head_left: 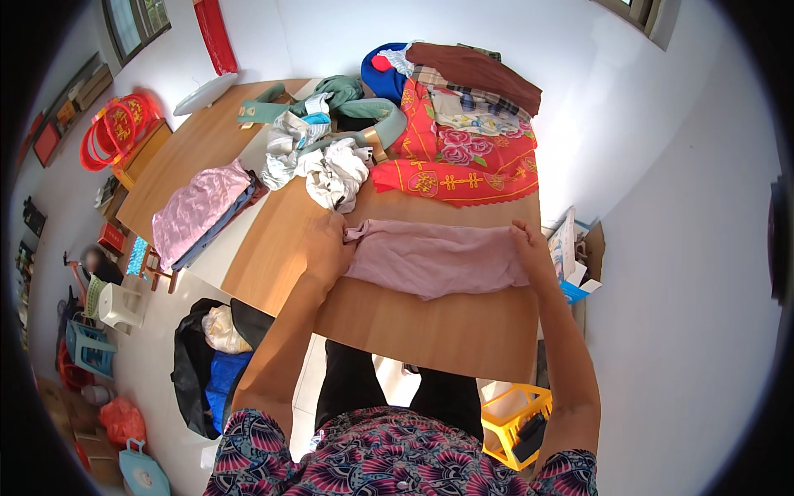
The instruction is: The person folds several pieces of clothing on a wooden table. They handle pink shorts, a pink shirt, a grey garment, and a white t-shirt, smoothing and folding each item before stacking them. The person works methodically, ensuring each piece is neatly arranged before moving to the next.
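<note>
A dusty pink garment (434,256) is stretched into a long folded strip over the front of the wooden table (430,331). My left hand (328,246) grips its left end with the fingers closed. At the opposite end my right hand (529,248) is closed on the cloth's upper corner. The lower edge hangs loosely and dips near the middle. Just beyond my left hand lies a crumpled white cloth (337,174). Past the garment, a red floral cloth (467,178) is spread under other fabrics.
A folded pink satin pile (203,202) lies on the table's left side. Green fabric (339,93) and a brown cloth (480,70) are farther back. Below are an open black bag (192,372) and a yellow plastic crate (500,413). A cardboard box (589,256) stands by the right wall.
</note>
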### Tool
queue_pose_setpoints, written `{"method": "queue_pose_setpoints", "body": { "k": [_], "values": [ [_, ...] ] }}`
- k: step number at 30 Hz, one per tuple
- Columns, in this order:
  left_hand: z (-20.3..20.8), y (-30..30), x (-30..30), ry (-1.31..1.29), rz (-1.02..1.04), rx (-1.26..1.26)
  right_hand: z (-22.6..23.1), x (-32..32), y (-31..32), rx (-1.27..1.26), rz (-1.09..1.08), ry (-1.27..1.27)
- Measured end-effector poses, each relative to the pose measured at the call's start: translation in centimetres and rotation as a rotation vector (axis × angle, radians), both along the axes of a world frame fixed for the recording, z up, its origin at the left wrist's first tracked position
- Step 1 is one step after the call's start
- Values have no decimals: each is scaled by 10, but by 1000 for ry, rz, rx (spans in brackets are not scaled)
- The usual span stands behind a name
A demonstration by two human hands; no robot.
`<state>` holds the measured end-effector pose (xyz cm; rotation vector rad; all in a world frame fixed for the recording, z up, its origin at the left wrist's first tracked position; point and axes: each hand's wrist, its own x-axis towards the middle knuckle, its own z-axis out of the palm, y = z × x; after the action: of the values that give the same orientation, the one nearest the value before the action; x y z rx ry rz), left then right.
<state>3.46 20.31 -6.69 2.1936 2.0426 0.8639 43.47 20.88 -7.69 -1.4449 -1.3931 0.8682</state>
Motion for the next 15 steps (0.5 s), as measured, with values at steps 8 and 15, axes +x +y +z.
{"method": "queue_pose_setpoints", "body": {
  "k": [8, 15],
  "values": [
    [34, -58, -32, -1512, -237, -252, 83, -8, -55, -35, 256, 423],
    [52, -63, -60, -1509, -383, -225, 101, -18, -45, 83, 237, 149]
  ]
}}
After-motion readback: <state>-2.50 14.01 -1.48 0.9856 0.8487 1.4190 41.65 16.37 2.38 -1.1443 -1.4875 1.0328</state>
